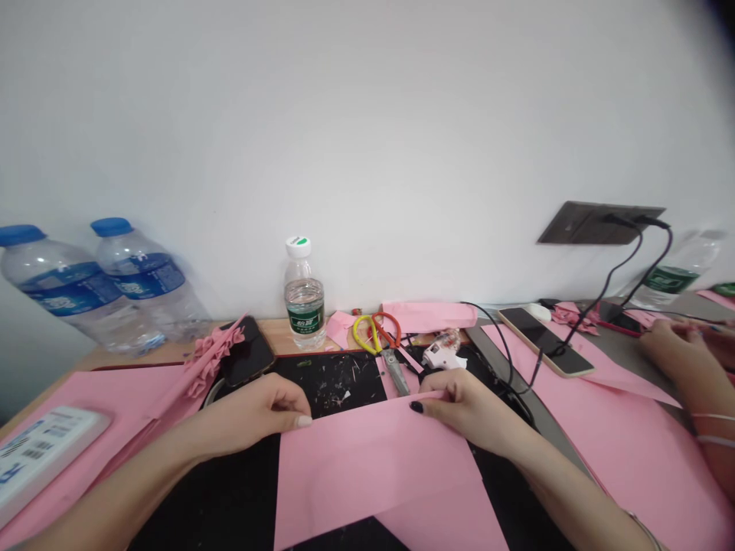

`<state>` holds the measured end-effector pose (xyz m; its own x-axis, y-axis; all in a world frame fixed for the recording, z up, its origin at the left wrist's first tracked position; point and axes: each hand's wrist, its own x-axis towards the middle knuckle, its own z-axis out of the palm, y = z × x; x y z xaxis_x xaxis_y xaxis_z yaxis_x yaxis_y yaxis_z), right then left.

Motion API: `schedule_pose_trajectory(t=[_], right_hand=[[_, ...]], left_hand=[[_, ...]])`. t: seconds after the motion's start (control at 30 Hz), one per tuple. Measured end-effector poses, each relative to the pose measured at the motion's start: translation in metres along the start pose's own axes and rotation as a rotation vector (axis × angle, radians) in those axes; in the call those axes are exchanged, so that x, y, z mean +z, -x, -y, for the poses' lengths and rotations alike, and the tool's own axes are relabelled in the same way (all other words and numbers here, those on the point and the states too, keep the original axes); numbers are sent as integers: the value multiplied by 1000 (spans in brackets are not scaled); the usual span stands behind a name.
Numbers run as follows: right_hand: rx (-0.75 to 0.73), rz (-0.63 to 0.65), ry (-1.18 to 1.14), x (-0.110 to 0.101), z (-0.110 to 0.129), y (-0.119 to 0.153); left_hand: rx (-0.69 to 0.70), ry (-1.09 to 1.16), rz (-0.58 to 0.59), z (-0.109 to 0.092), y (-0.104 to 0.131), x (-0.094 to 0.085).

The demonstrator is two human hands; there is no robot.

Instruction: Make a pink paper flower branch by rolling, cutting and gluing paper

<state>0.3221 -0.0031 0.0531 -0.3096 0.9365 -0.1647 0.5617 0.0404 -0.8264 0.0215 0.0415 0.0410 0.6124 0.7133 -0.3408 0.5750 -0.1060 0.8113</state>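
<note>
A sheet of pink paper point(367, 467) is held up in front of me over a black mat point(195, 497). My left hand point(272, 404) pinches its upper left corner, the thumb lying on the near face. At the upper right, my right hand point(459, 402) grips the same edge between thumb and curled fingers, where the paper looks slightly bent. Just beyond the sheet lie scissors point(393, 367) with one yellow and one red handle. A white plastic tool point(445, 352) sits behind my right hand.
Bottles point(304, 310) stand along the wall. Phones point(246, 356) lie on both sides, one point(545, 340) with a black cable to the wall socket point(600, 223). Ruffled pink paper point(212, 356) and a white box point(46, 451) are at left. Another person's hands point(683, 352) work at far right.
</note>
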Motion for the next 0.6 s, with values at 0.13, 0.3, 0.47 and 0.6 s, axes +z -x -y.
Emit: schedule_pose_trajectory(t=[0.13,0.3,0.47,0.6], right_hand=[[-5,8,-28,-3,-2,3],[3,4,-55,-4,-6,5],[58,-12,-170,-9,-14,7],[184,-124,-466,-14,-21,9]], left_hand=[[-2,5,-36,7,3,-4],[12,50,-42,7,7,-9],[-18,67,-123,10,11,-18],[-62,128,-241,16,14,-24]])
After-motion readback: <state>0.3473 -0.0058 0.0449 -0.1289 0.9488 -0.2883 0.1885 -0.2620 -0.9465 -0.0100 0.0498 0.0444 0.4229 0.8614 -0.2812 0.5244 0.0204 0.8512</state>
